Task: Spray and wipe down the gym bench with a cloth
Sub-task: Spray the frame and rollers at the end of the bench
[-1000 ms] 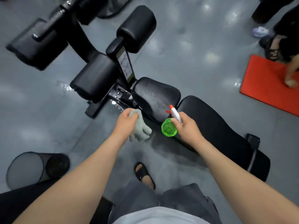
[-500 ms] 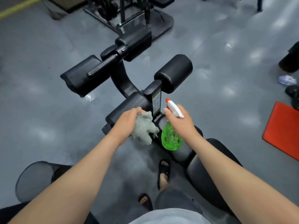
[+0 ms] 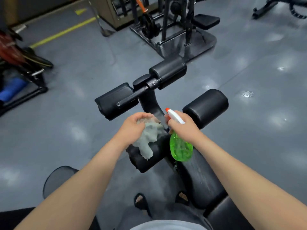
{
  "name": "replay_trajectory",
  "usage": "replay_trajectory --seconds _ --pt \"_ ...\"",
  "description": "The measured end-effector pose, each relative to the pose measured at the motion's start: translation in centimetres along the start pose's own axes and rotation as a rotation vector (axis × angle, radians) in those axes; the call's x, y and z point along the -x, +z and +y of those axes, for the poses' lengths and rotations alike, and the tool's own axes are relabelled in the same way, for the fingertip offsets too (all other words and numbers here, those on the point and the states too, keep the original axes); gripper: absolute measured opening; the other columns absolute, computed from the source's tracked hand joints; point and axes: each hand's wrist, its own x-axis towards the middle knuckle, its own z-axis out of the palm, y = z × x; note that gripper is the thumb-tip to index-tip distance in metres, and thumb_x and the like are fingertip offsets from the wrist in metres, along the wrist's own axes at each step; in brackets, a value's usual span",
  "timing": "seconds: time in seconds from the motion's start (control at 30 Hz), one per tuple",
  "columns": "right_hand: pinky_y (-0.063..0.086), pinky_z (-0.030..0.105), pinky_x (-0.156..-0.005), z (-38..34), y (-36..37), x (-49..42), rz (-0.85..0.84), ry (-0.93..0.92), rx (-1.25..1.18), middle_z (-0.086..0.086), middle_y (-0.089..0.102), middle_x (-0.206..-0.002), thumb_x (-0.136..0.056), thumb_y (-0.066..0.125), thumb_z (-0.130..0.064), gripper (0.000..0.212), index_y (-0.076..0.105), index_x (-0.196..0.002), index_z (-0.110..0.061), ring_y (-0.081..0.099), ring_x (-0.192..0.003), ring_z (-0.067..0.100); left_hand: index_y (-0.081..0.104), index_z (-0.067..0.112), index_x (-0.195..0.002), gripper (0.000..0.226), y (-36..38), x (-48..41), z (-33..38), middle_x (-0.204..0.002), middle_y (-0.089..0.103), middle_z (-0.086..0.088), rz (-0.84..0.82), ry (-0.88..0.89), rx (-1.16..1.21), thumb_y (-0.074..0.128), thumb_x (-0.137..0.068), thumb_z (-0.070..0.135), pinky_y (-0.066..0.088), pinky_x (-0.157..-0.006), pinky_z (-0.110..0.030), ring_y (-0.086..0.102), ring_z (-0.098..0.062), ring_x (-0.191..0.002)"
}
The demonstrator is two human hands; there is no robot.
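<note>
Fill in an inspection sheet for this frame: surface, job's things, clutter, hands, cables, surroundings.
Surface: bench, black padding; the seat pad looks streaked and damp.
Job's things: grey cloth, bunched, hanging over a roller pad; green spray bottle, nozzle pointing away from the person.
Clutter: mesh bin on the floor left of the bench.
Hands: left hand grips the cloth; right hand holds the spray bottle by its neck.
Cables: nothing seen at the bench.
Surroundings: grey floor with a yellow line; weight machine beyond the bench.
</note>
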Motion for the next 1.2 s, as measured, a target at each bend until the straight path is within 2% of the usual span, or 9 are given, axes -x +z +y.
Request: replay_trajectory --seconds 0.1,0.2,0.37,0.43,0.53,0.73,1.0,1.13,1.2 --pt "0.059 0.046 -0.075 -1.9 0.8 -2.2 0.041 -0.016 0.107 0.014 0.070 -0.080 -0.082 0.055 -0.020 0.015 0.065 -0.083 -0.010 0.071 -0.071 0.031 0.076 0.024 -0.095 0.040 -2.4 -1.4 0.6 -0.099 0.075 0.007 0.236 -0.045 0.037 0.048 -0.086 -0.002 0.049 -0.074 -0.022 0.067 -0.016 -0.084" --pt "0.059 0.044 -0.070 -3.4 1.6 -4.2 0.067 -0.003 0.209 0.013 0.067 -0.069 -0.080 0.054 -0.029 0.024 0.058 -0.081 -0.005 0.071 -0.073 0.032 0.072 0.019 -0.079 0.034 -4.8 -2.6 0.6 -0.072 0.075 -0.008 0.304 -0.149 0.173 0.043 -0.073 0.003 0.052 -0.072 -0.027 0.075 -0.030 -0.076" --pt "0.057 0.039 -0.068 -5.3 3.0 -7.1 0.065 -0.014 0.329 0.004 0.060 -0.058 -0.080 0.051 -0.027 0.019 0.049 -0.070 -0.011 0.072 -0.067 0.024 0.065 0.005 -0.065 0.031 -8.7 -5.1 0.0 -0.054 0.055 0.007 0.471 -0.092 -0.035 0.049 -0.074 0.030 0.039 -0.064 -0.031 0.049 -0.021 -0.063" --pt "0.054 0.038 -0.064 -5.7 3.5 -8.1 0.075 -0.023 0.348 0.000 0.056 -0.060 -0.080 0.050 -0.027 0.020 0.046 -0.072 -0.009 0.073 -0.072 0.029 0.059 -0.001 -0.068 0.041 -9.7 -6.2 -0.5 -0.057 0.048 -0.001 0.498 -0.077 -0.118 0.048 -0.071 0.038 0.035 -0.061 -0.031 0.040 -0.018 -0.059" --pt "0.046 0.033 -0.059 -6.0 4.5 -9.0 0.095 -0.006 0.379 -0.001 0.053 -0.062 -0.080 0.051 -0.026 0.017 0.043 -0.069 -0.015 0.072 -0.076 0.033 0.062 0.006 -0.064 0.031 -11.1 -7.5 -1.1 -0.061 0.062 0.002 0.449 -0.094 -0.180 0.055 -0.078 0.033 0.039 -0.057 -0.027 0.049 -0.017 -0.058" --pt "0.057 0.040 -0.064 -7.0 6.2 -10.3 0.088 0.009 0.480 0.002 0.057 -0.063 -0.076 0.050 -0.028 0.017 0.042 -0.065 -0.019 0.073 -0.071 0.030 0.067 0.020 -0.081 0.006 -12.6 -10.0 -3.4 -0.077 0.067 0.007 0.384 -0.104 -0.401 0.063 -0.084 0.023 0.043 -0.064 -0.027 0.062 -0.015 -0.077" --pt "0.057 0.040 -0.063 -7.4 7.0 -11.1 0.108 0.080 0.525 0.005 0.064 -0.064 -0.073 0.049 -0.027 0.013 0.049 -0.068 -0.015 0.067 -0.065 0.031 0.066 0.021 -0.084 0.007 -13.4 -11.4 -5.2 -0.082 0.068 0.007 0.323 -0.090 -0.440 0.061 -0.087 0.018 0.044 -0.070 -0.027 0.064 -0.019 -0.082" --pt "0.043 0.028 -0.055 -7.5 7.2 -10.6 0.075 0.072 0.504 0.006 0.065 -0.063 -0.078 0.050 -0.026 0.014 0.046 -0.068 -0.018 0.066 -0.057 0.025 0.065 0.021 -0.081 0.009 -13.7 -11.3 -5.6 -0.078 0.069 0.005 0.313 -0.090 -0.440 0.059 -0.086 0.018 0.052 -0.071 -0.031 0.066 -0.020 -0.079" --pt "0.043 0.029 -0.056 -7.5 7.7 -10.4 0.048 0.047 0.499 0.007 0.066 -0.065 -0.081 0.051 -0.028 0.017 0.044 -0.068 -0.019 0.071 -0.065 0.027 0.065 0.020 -0.080 0.010 -13.8 -11.1 -5.7 -0.077 0.069 0.004 0.318 -0.092 -0.433 0.058 -0.086 0.018 0.056 -0.073 -0.033 0.066 -0.020 -0.079"
